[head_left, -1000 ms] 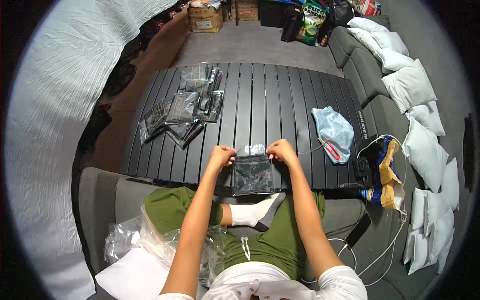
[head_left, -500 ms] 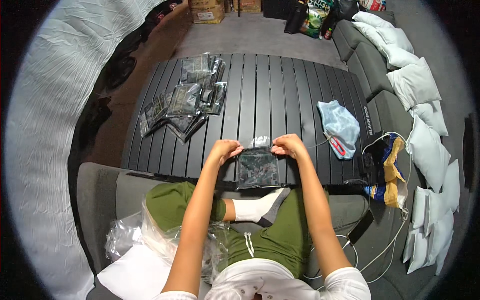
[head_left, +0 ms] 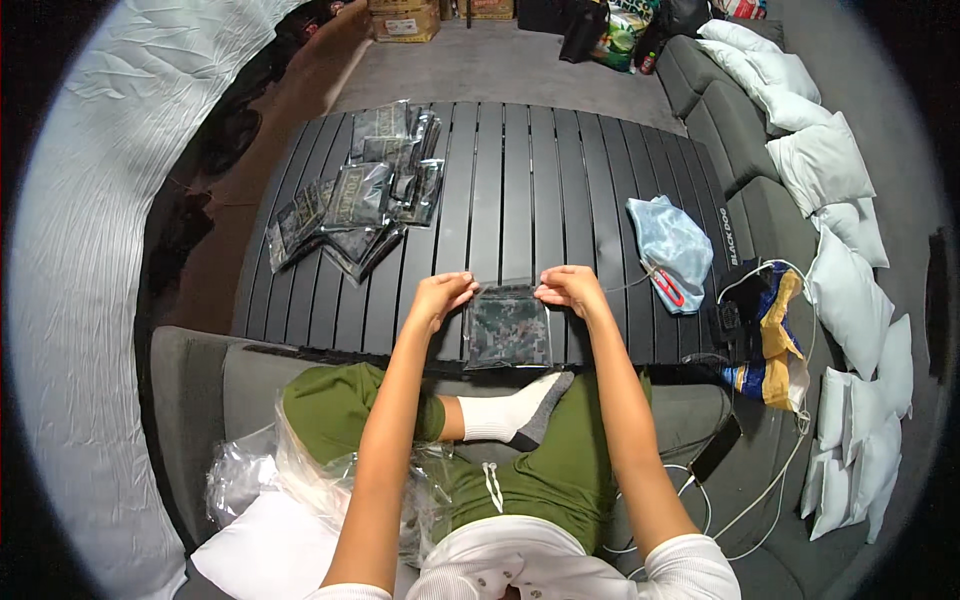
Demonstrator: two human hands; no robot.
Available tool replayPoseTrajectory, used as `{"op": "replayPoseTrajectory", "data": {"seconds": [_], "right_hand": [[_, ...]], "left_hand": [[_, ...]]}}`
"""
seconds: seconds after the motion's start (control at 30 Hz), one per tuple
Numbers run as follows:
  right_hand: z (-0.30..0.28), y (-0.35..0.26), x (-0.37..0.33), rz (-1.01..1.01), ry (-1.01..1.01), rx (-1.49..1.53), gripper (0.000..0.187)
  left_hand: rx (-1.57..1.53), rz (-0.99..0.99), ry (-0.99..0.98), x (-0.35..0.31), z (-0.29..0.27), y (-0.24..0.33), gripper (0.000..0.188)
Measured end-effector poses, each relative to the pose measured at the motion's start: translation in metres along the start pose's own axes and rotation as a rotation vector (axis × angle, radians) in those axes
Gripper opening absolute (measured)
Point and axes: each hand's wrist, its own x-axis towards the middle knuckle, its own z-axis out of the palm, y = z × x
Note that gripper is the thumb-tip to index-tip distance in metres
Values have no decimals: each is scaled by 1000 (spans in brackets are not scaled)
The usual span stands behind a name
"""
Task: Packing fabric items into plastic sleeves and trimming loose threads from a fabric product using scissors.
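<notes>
The left hand (head_left: 443, 297) and right hand (head_left: 575, 290) pinch the upper corners of a clear-wrapped camouflage packet (head_left: 508, 328) at the near edge of a slatted black desk (head_left: 490, 190), while similar packets (head_left: 358, 195) lie heaped toward the left and a pale-blue cloth (head_left: 668, 238) rests at right.

held packet (head_left: 508, 330) partly hidden by hands (head_left: 440, 298), cardboard boxes (head_left: 404, 22) cropped above, shirt (head_left: 545, 560) cropped below

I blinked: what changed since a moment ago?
The camouflage packet no longer shows a shiny clear flap along its far edge, apparently folded over now. The left hand and right hand remain at its far corners; the packet pile and blue cloth stayed put.
</notes>
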Motion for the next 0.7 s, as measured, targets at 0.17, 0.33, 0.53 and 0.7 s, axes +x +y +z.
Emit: {"op": "replayPoseTrajectory", "data": {"seconds": [0.17, 0.33, 0.53, 0.7], "right_hand": [[2, -3, 3, -1, 60, -1, 14], [1, -1, -2, -86, -10, 29, 13], [-3, -4, -11, -85, -65, -11, 11], [-8, -5, -12, -127, -100, -85, 11]], "left_hand": [[-28, 12, -21, -4, 2, 1, 27], [20, 23, -19, -8, -4, 2, 27], [129, 87, -68, -11, -7, 4, 23], [170, 139, -100, -10, -10, 3, 19]]}}
